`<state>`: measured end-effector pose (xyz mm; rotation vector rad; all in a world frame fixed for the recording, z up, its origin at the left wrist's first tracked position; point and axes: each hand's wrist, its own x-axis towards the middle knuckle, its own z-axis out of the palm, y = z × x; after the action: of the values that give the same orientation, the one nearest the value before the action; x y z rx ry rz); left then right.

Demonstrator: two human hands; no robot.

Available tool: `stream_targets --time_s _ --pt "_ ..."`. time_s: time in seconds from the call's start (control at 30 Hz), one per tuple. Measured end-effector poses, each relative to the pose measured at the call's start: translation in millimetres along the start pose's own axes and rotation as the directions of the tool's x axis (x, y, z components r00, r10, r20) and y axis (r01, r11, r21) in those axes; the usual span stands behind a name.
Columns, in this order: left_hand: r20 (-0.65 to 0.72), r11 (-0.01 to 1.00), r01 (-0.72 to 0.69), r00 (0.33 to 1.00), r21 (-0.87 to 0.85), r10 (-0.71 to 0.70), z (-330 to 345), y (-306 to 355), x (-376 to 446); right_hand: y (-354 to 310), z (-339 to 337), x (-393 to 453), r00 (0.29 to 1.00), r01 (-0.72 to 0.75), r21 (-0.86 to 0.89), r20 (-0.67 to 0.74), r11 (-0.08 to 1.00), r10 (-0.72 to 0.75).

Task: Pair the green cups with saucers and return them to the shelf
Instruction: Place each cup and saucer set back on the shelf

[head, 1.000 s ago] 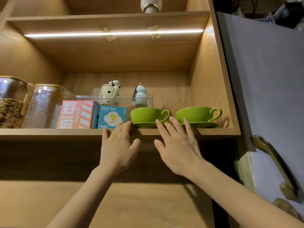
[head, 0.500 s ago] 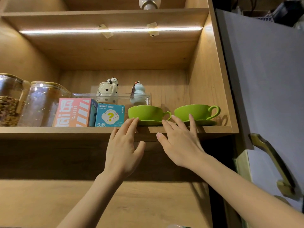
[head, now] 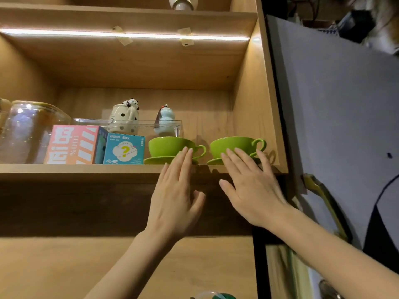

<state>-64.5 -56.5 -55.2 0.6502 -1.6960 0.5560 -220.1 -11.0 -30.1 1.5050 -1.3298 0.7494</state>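
A single head-worn wide-angle camera looks up from below and close at the shelf (head: 86, 170), its front edge crossing mid-frame, both forearms rising from the bottom edge and a door (head: 334, 126) filling the right.

Left hand (head: 174, 199) risen from the shelf (head: 75, 169) edge, fingertips now over the left cup (head: 166, 146) and its saucer (head: 155, 160), right hand (head: 250, 186) moved rightward, fingers now over the right cup (head: 233, 144), both hands flat and spread.
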Motion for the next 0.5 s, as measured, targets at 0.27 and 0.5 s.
stream_targets --time_s 0.27,0.5 --pt "0.209 0.996 0.084 0.974 0.031 -0.088 30 45 43 22 8 -15 1.000 -0.008 -0.109 -0.029 0.994 0.005" --pt "0.186 0.993 0.071 0.979 0.096 -0.088 37 48 44 34 6 -21 1.000 -0.017 0.066 0.002 0.998 0.017"
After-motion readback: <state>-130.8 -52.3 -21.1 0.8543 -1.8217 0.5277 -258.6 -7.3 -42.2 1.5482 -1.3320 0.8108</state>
